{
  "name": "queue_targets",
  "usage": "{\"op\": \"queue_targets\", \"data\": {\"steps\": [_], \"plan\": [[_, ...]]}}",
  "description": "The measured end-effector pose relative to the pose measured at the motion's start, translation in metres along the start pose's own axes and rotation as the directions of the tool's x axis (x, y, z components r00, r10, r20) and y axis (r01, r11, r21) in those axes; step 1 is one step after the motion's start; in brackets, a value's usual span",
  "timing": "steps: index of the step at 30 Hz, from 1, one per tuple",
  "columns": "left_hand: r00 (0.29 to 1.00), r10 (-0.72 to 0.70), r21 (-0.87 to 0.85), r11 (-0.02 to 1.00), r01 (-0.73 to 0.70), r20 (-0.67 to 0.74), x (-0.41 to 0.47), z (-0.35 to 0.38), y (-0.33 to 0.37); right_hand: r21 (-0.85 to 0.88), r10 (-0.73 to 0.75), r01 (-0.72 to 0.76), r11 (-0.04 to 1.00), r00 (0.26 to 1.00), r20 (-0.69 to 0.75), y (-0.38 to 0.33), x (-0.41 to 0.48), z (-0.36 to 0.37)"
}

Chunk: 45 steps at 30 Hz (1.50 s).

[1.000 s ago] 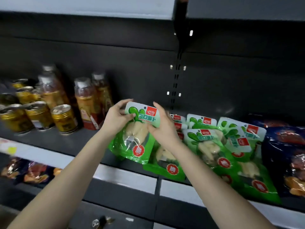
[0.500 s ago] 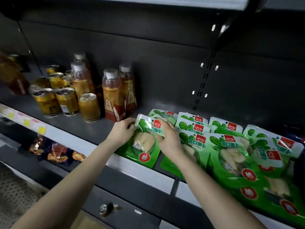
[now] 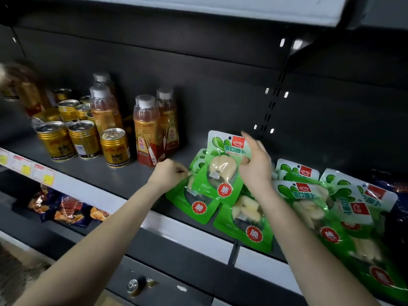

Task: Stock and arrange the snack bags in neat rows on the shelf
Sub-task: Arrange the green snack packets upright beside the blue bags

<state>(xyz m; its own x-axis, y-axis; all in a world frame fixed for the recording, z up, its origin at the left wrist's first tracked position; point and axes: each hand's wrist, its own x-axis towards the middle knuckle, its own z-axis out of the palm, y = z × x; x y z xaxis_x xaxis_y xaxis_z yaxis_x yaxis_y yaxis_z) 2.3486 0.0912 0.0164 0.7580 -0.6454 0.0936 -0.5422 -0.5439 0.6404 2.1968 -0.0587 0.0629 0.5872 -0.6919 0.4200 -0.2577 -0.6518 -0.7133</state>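
Observation:
A green snack bag (image 3: 220, 171) with a red round sticker stands tilted upright on the dark shelf (image 3: 136, 180). My right hand (image 3: 254, 166) grips its right edge, thumb on the front and fingers behind. My left hand (image 3: 167, 173) pinches the left edge of another green bag (image 3: 194, 206) that lies flat just beneath and in front. Several more green bags (image 3: 309, 208) lie overlapping in rows to the right, reaching the shelf's front lip.
Gold cans (image 3: 114, 149) and orange drink bottles (image 3: 148, 131) stand on the left of the same shelf. Dark blue snack bags (image 3: 66, 210) lie on the lower shelf. Yellow price tags (image 3: 26, 168) line the shelf edge. A dark bag (image 3: 395, 184) sits at far right.
The held bag has been lifted from lying flat to a tilted upright pose. My left hand slid down to the bag beneath. The view swung further left and nearer.

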Motion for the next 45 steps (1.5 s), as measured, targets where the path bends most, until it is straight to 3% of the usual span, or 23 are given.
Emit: {"op": "queue_targets", "data": {"steps": [7, 11, 14, 15, 17, 20, 22, 24, 27, 33, 36, 41, 45], "plan": [[0.968, -0.13, -0.122, 0.987, 0.105, -0.216, 0.008, 0.006, 0.009, 0.056, 0.071, -0.07, 0.996, 0.997, -0.03, 0.005, 0.006, -0.013], [0.972, -0.116, -0.164, 0.983, 0.083, -0.202, 0.011, 0.014, 0.013, 0.048, 0.056, -0.06, 0.997, 0.994, 0.09, 0.007, -0.006, 0.004], [0.951, -0.139, -0.227, 0.971, 0.076, -0.278, 0.012, 0.011, 0.015, 0.029, 0.045, -0.052, 0.998, 0.98, 0.191, 0.01, -0.018, 0.022], [0.943, -0.131, -0.241, 0.969, 0.056, -0.306, 0.012, 0.01, 0.015, 0.034, 0.037, -0.045, 0.998, 0.976, 0.214, 0.01, -0.021, 0.026], [0.941, 0.017, -0.192, 0.977, -0.087, -0.339, 0.008, 0.006, 0.013, 0.006, 0.02, -0.022, 1.0, 0.971, 0.238, 0.006, -0.026, 0.031], [0.924, 0.353, 0.016, 0.935, -0.355, -0.148, 0.0, 0.008, 0.006, -0.235, -0.075, 0.118, 0.965, 0.98, 0.184, 0.002, -0.032, 0.038], [0.906, 0.423, 0.18, 0.889, -0.421, 0.032, -0.003, 0.015, 0.0, -0.401, -0.171, 0.238, 0.885, 0.966, 0.195, -0.003, -0.035, 0.041], [0.918, 0.38, 0.257, 0.881, -0.397, 0.114, -0.004, 0.023, -0.007, -0.458, -0.125, 0.294, 0.839, 0.923, 0.364, -0.007, -0.037, 0.045], [0.943, 0.283, 0.263, 0.91, -0.322, 0.174, -0.003, 0.027, -0.013, -0.492, 0.003, 0.372, 0.787, 0.796, 0.605, -0.006, -0.046, 0.058], [0.959, 0.238, 0.273, 0.923, -0.272, 0.152, -0.007, 0.03, -0.009, -0.45, 0.048, 0.376, 0.81, 0.723, 0.69, -0.003, -0.044, 0.067], [0.965, 0.247, 0.265, 0.928, -0.261, 0.088, -0.009, 0.028, -0.008, -0.452, 0.026, 0.389, 0.803, 0.734, 0.679, -0.002, -0.046, 0.07], [0.948, 0.232, 0.174, 0.965, -0.197, -0.217, -0.007, 0.019, -0.007, -0.424, -0.104, 0.422, 0.801, 0.796, 0.597, -0.002, -0.051, 0.071], [0.919, 0.14, 0.023, 0.99, -0.142, -0.368, -0.005, 0.012, -0.009, -0.407, -0.102, 0.509, 0.759, 0.71, 0.697, 0.002, -0.054, 0.075]]}}
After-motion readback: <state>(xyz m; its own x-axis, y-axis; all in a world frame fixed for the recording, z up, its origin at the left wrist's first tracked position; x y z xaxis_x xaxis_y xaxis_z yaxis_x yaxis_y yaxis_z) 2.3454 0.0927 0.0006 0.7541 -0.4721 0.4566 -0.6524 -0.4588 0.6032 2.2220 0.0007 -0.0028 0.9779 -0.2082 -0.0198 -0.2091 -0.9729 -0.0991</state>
